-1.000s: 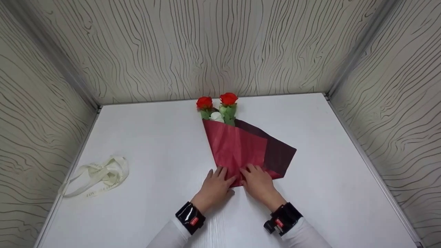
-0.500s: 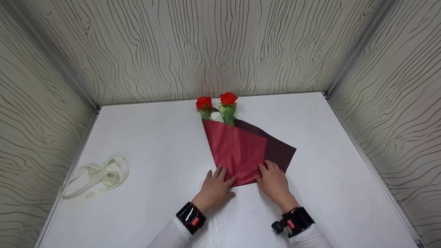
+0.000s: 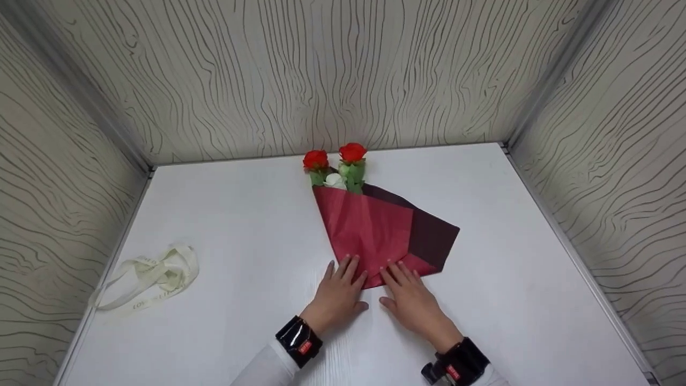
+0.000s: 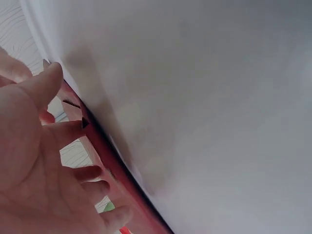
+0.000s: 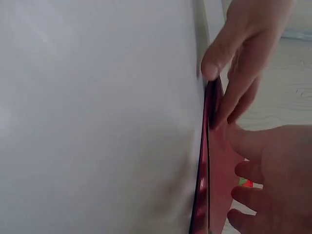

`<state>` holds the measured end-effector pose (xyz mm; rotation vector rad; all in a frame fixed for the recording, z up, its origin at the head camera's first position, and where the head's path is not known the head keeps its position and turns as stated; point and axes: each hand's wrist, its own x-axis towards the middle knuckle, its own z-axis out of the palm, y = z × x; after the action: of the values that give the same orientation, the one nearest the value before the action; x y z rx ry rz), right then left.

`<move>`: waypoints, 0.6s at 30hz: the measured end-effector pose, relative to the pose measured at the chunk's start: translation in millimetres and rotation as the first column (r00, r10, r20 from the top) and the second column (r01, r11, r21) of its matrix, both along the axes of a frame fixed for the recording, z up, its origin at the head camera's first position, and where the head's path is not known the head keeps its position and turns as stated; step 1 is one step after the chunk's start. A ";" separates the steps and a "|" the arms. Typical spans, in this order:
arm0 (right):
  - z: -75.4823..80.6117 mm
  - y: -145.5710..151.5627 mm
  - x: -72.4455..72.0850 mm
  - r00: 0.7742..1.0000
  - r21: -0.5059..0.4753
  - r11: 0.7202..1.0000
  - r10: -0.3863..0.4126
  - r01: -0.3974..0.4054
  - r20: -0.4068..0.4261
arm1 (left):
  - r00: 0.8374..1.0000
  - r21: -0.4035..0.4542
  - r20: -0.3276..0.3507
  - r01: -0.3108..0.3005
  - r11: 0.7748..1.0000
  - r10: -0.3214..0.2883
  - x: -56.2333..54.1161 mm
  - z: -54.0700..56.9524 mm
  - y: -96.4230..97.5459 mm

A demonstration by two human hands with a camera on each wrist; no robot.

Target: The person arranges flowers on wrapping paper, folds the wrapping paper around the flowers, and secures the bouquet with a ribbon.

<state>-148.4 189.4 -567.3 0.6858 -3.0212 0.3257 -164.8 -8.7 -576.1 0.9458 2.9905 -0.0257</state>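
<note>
Red wrapping paper [image 3: 364, 225] lies folded over a small bouquet, its dark inner side [image 3: 433, 236] showing at the right. Two red roses, one of them a rose [image 3: 352, 153] on the right, and a white flower [image 3: 336, 181] stick out at the top with green leaves. My left hand [image 3: 335, 297] rests spread fingers on the lower left of the paper. Beside it, my right hand [image 3: 415, 305] presses straight fingertips on the folded bottom edge. In the right wrist view, the paper's layered edge [image 5: 202, 190] runs close to both hands.
A cream ribbon [image 3: 171, 276] with printed lettering lies loosely looped at the left of the white table [image 3: 241, 225]. Wood-patterned panels [image 3: 321, 80] stand at the back and on both sides.
My right hand slid right along the paper's lower fold, then came back left toward my left hand. The left hand stayed nearly in place on the paper.
</note>
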 end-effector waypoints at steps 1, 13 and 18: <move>-0.3 -2.4 3.1 0.999 0.010 0.999 0.030 -0.030 0.040 | 1.000 0.000 0.004 0.007 1.000 -0.007 0.2 -0.2 0.3; -5.2 14.4 13.0 0.962 0.056 0.986 0.138 -0.155 0.238 | 0.991 0.025 0.132 0.016 1.000 -0.019 -0.3 7.0 -0.4; -4.2 39.8 6.4 0.979 0.065 0.996 0.044 -0.058 0.199 | 0.988 0.017 0.155 0.015 1.000 -0.017 -1.6 6.2 -0.7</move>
<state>-142.0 229.2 -571.4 0.7820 -3.2210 0.3065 -166.4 -9.4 -569.8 0.9271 2.8454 0.0683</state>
